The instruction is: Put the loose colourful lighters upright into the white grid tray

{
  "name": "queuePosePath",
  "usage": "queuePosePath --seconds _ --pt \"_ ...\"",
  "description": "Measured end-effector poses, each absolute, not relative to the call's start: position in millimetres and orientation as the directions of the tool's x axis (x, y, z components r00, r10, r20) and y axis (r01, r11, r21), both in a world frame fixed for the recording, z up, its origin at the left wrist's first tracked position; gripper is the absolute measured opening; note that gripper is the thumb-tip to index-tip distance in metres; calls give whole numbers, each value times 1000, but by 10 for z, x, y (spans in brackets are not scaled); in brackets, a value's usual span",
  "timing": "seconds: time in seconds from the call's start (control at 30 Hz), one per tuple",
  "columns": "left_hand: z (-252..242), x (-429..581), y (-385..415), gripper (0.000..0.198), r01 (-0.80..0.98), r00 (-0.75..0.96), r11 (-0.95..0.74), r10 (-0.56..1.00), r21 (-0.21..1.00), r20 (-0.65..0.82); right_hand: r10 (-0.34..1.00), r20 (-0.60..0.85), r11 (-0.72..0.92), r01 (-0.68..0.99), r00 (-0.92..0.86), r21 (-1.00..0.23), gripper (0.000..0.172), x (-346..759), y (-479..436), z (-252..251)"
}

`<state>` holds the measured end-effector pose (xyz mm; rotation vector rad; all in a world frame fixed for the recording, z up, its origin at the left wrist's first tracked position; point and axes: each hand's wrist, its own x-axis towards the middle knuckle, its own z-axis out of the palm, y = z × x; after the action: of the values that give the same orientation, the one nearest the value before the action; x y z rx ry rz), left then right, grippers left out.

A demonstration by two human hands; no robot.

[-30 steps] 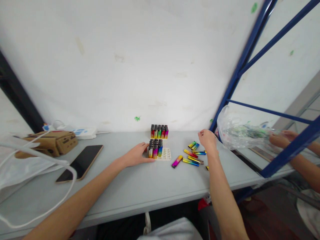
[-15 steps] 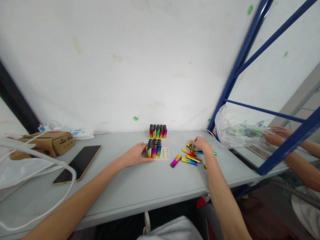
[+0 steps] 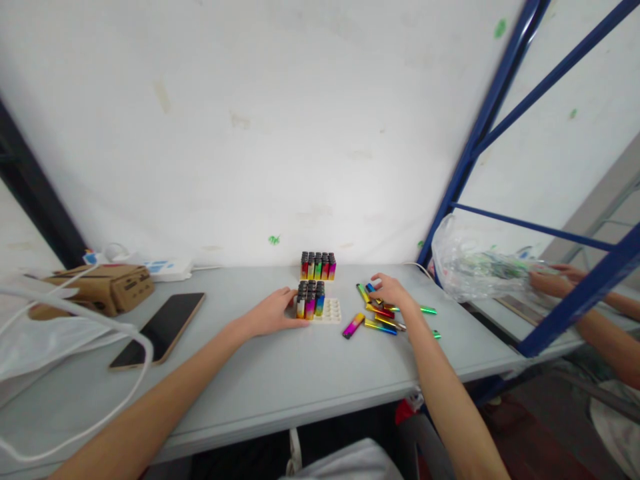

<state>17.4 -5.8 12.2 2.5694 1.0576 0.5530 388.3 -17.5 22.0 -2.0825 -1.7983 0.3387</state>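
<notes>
My left hand (image 3: 273, 312) is closed around the left end of a white holed tray (image 3: 332, 309), thumb along the front and fingers behind. Upright lighters (image 3: 311, 300) with black tops and shiny coloured bodies fill the tray's left part, while holes show at its right. My right hand (image 3: 393, 292) is over a loose pile of lighters (image 3: 381, 310), with its fingertips on a blue lighter (image 3: 371, 288). My fingers partly hide that lighter. A purple and yellow lighter (image 3: 353, 325) lies flat between tray and pile.
Behind the tray stands a full block of lighters (image 3: 318, 265) by the wall. A phone (image 3: 163, 330), a cardboard box (image 3: 107, 287) and a white cable (image 3: 143, 340) lie left. On the right, past a blue metal frame (image 3: 460, 177), another person's hands (image 3: 553, 280) hold a clear plastic bag (image 3: 457, 260).
My right hand has shifted slightly left over the pile. The lighters under it have moved, and a green-yellow one and a blue one now show at its left. My left hand stays on the tray.
</notes>
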Motion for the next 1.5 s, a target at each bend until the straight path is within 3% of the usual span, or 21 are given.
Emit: queuePosePath --seconds 0.17,0.23,0.3,0.37,0.43,0.5,0.67,0.9,1.03,1.17,1.5 --pt "114 170 -54 62 601 657 -681 719 418 227 967 224 -23 914 123 -406 33 3826 -96 197" --pt "110 172 -52 62 604 653 -680 721 415 231 943 314 60 868 113 -493 21 3779 -82 225" --pt "110 174 -55 64 612 647 -677 726 408 234 935 337 168 697 112 -697 21 3694 -98 265" --pt "116 177 -65 64 620 641 -672 732 405 232 951 301 255 374 70 -892 31 3568 -144 304" --pt "126 179 -75 64 620 640 -669 733 410 228 964 268 267 71 -7 -961 41 3420 -201 332" --pt "134 181 -82 65 616 641 -667 734 419 227 969 239 236 -55 -56 -970 45 3274 -246 340" --pt "126 182 -74 62 614 650 -675 727 410 222 980 196 198 98 -22 -975 55 3014 -283 286" --pt "95 178 -53 64 578 663 -693 707 431 247 894 442 332 551 76 -765 52 2843 -327 214" --pt "89 179 -45 64 580 667 -696 704 424 243 867 489 344 595 97 -727 41 2809 -299 169" --pt "94 176 -51 62 576 662 -698 704 425 257 857 512 378 602 59 -703 42 2820 -286 144" --pt "86 178 -44 62 584 660 -697 706 415 256 835 487 530 614 -257 -584 41 2803 -393 214"
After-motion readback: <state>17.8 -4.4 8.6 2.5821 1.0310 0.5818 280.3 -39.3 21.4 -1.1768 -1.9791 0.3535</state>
